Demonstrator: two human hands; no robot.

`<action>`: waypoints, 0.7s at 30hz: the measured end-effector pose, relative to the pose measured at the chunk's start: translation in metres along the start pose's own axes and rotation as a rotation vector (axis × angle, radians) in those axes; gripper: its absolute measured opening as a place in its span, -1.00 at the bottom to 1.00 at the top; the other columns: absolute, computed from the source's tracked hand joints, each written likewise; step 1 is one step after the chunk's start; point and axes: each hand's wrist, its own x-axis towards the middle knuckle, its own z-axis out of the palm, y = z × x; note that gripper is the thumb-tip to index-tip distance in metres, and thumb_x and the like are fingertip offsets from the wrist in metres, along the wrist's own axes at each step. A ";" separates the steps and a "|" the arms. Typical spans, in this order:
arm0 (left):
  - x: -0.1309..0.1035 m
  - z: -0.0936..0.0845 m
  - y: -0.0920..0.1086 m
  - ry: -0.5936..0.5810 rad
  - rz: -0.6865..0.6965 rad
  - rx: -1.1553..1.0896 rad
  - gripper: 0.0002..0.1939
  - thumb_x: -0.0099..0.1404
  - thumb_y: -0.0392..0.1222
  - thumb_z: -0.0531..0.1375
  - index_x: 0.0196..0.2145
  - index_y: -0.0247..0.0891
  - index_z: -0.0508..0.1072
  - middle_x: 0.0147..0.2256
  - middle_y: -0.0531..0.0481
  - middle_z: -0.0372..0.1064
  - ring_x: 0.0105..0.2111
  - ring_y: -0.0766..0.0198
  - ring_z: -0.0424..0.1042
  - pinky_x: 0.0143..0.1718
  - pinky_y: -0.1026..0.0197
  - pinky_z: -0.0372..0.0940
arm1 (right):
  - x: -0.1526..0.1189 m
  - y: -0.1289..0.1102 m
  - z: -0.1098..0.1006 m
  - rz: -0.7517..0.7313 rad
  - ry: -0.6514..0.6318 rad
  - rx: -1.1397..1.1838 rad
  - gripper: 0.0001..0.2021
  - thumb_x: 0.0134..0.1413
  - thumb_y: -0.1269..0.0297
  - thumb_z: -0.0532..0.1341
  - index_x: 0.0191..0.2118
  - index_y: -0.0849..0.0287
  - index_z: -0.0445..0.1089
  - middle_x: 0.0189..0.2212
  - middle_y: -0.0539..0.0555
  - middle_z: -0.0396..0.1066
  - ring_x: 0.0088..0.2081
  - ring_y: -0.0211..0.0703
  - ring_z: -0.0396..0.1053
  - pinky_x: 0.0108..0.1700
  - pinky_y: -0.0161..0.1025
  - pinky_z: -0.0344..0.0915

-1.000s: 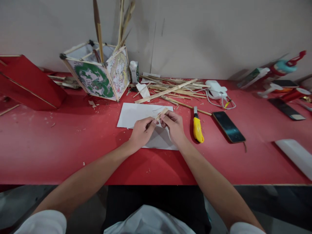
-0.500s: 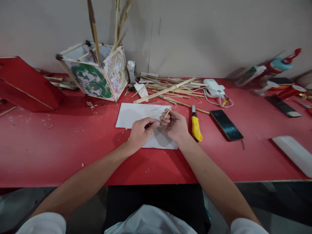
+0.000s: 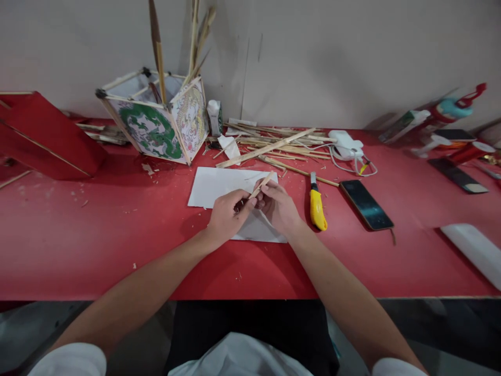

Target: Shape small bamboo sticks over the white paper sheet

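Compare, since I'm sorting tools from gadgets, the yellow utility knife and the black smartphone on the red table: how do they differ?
The yellow utility knife is narrow and thick-bodied, with a grey metal tip; the black smartphone is a wide, flat slab with a glossy dark screen. The knife lies nearly straight away from the person, the phone slanted. The knife lies nearer the right hand. Both rest flat on the red table, untouched.

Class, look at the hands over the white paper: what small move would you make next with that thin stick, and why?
Probably keep both hands pinched and ease the bamboo sliver apart slowly. The left hand and right hand meet at its near end over the white paper, while the yellow knife lies untouched alongside.
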 end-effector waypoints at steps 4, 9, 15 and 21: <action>0.001 0.000 -0.002 0.015 -0.067 -0.084 -0.63 0.44 0.10 0.15 -0.37 -0.22 0.47 -0.52 0.09 0.33 -0.54 0.38 0.27 -0.45 0.26 0.18 | 0.004 0.006 -0.004 -0.080 0.042 -0.034 -0.82 -0.08 0.20 0.41 -0.38 0.12 0.44 -0.59 -0.11 0.26 -0.55 -0.34 0.14 -0.46 -0.33 0.11; 0.007 0.002 -0.012 0.107 -0.270 -0.411 -0.63 0.39 0.17 0.18 -0.29 -0.21 0.43 -0.49 0.09 0.31 -0.58 0.39 0.31 -0.51 0.28 0.26 | 0.012 0.009 -0.017 -0.228 0.215 -0.257 -0.86 0.01 0.22 0.31 -0.47 0.10 0.39 -0.61 -0.10 0.26 -0.57 -0.33 0.12 -0.51 -0.31 0.02; 0.014 -0.002 -0.026 0.303 -0.324 -0.514 -0.57 0.48 0.10 0.07 0.23 0.06 0.19 0.20 -0.12 0.30 -0.08 0.25 0.52 -0.13 0.17 0.44 | 0.014 0.006 -0.027 -0.386 0.348 -0.770 -0.72 -0.01 0.25 0.34 -0.11 0.02 0.53 -0.42 -0.05 0.42 -0.46 -0.22 0.24 -0.34 -0.23 0.21; 0.024 -0.009 0.018 0.310 0.057 -0.153 -0.45 0.52 0.22 -0.11 0.37 0.11 0.10 0.39 -0.05 0.08 0.44 0.01 -0.05 0.39 -0.16 0.02 | 0.023 -0.003 -0.004 -0.397 0.356 -0.460 -0.61 0.32 -0.02 0.06 0.09 -0.03 0.45 -0.01 0.07 0.52 -0.03 -0.11 0.45 -0.01 -0.07 0.39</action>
